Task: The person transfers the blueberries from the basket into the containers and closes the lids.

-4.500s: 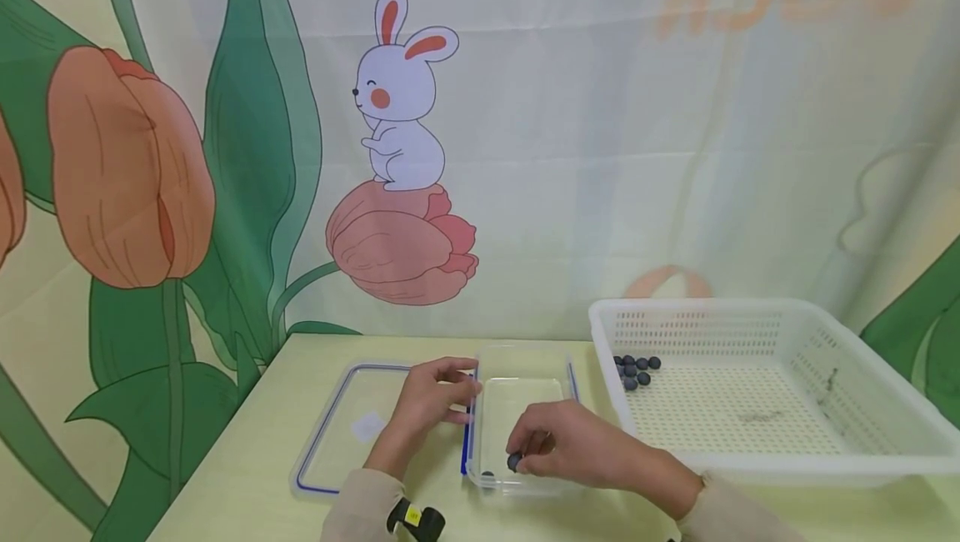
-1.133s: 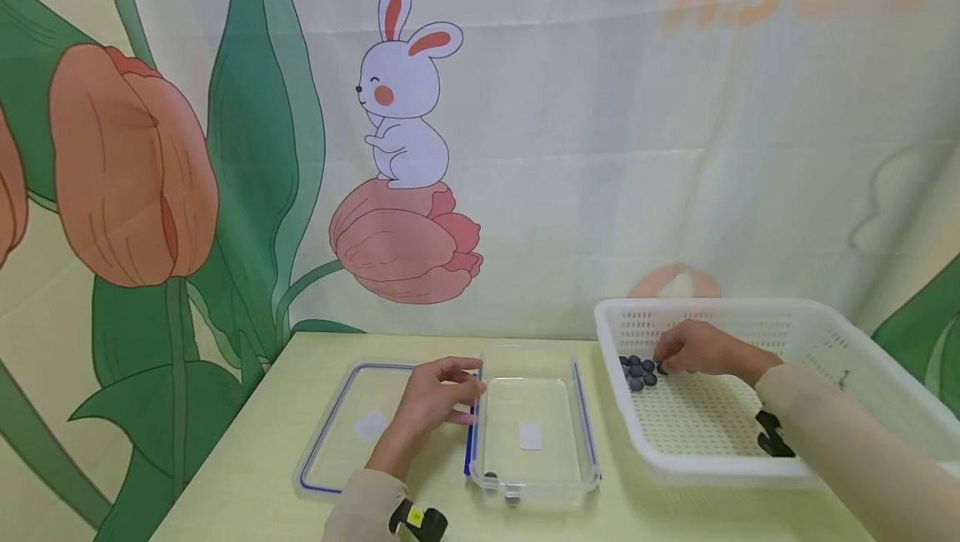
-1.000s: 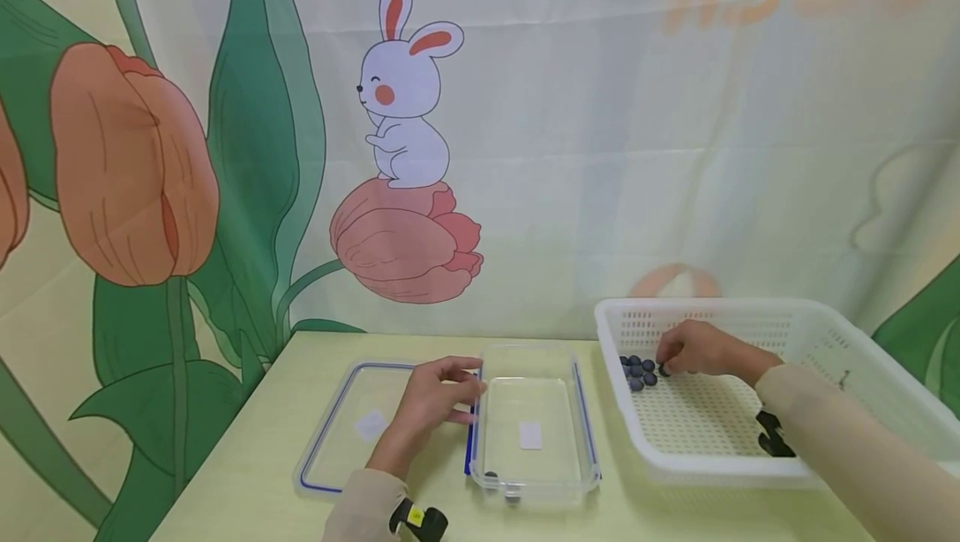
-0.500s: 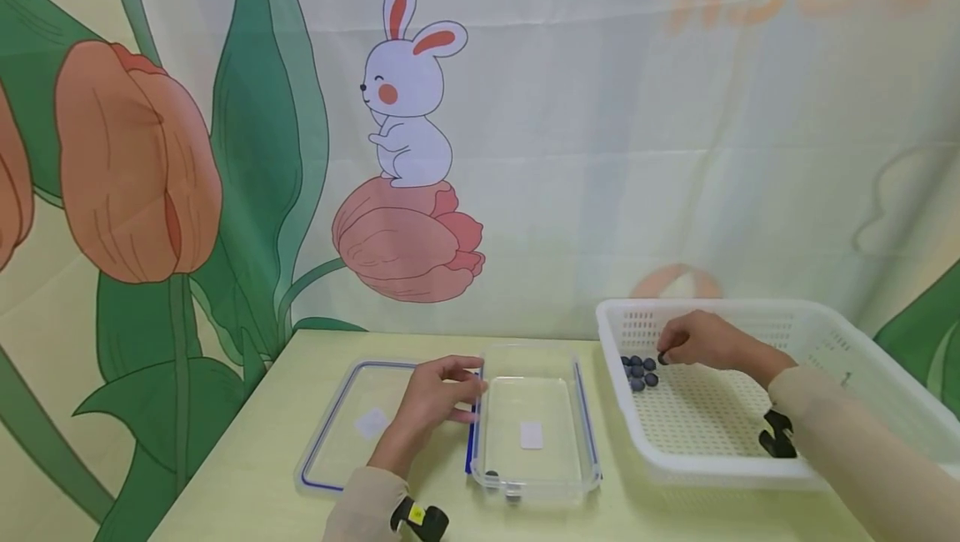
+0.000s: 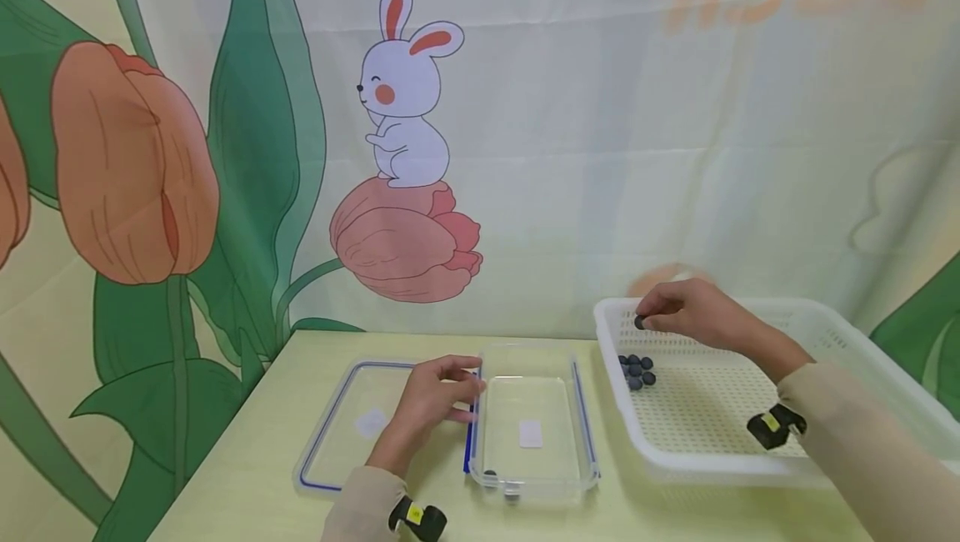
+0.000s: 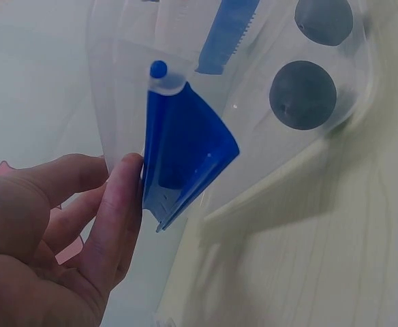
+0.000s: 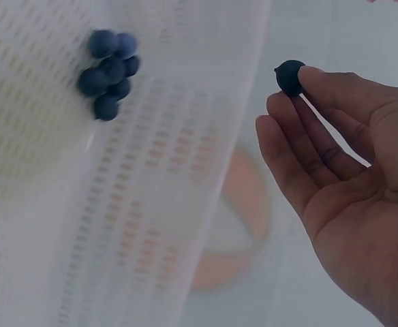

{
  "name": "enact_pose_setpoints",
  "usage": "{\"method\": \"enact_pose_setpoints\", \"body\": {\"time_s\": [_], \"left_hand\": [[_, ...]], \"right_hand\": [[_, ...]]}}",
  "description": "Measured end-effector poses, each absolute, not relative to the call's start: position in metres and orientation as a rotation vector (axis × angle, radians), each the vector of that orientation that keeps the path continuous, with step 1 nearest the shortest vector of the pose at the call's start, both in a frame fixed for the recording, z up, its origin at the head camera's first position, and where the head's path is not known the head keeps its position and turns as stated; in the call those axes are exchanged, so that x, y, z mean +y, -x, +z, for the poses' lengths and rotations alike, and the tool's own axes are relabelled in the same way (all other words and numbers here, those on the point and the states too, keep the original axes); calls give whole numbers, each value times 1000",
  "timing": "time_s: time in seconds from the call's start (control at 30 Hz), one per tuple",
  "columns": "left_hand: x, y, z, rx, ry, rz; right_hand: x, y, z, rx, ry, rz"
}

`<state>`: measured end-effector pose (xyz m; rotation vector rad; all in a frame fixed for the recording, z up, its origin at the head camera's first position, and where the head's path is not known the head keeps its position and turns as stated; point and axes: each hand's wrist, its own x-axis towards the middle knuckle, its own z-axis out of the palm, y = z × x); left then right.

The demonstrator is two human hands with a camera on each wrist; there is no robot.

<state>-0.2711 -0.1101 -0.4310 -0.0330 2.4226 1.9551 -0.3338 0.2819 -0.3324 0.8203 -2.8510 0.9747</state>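
Head view, right hand: we see the right hand (image 5: 693,315) raised over the near-left corner of the white basket (image 5: 825,450), pinching one blueberry (image 5: 640,323) at its fingertips.
Direction: we place the clear container (image 5: 531,429) to the left of and below the held berry, across the basket's left wall; the right hand is the only one carrying fruit.
Container axis: we read its long side as running away from the person, near edge to far edge.
Left hand: the left hand (image 5: 435,400) rests against the container's left rim, fingers loosely bent on the blue clasp (image 6: 178,153), lid (image 5: 352,425) beside it.
Left wrist view: we note two berries (image 6: 302,94) already inside at the near end, seen through the wall; the head view shows them only as dark specks.
Right wrist view: it shows the berry (image 7: 291,76) held between thumb and fingertip, and the remaining cluster (image 7: 109,70) on the basket floor.
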Motion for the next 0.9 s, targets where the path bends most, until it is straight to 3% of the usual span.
{"method": "enact_pose_setpoints", "body": {"time_s": [0.43, 0.9], "left_hand": [[-111, 272, -432, 2419, 7, 1968], [-111, 270, -429, 2422, 13, 1947]], "right_hand": [[245, 294, -294, -2733, -832, 1037], [217, 255, -305, -2606, -967, 1273]]}}
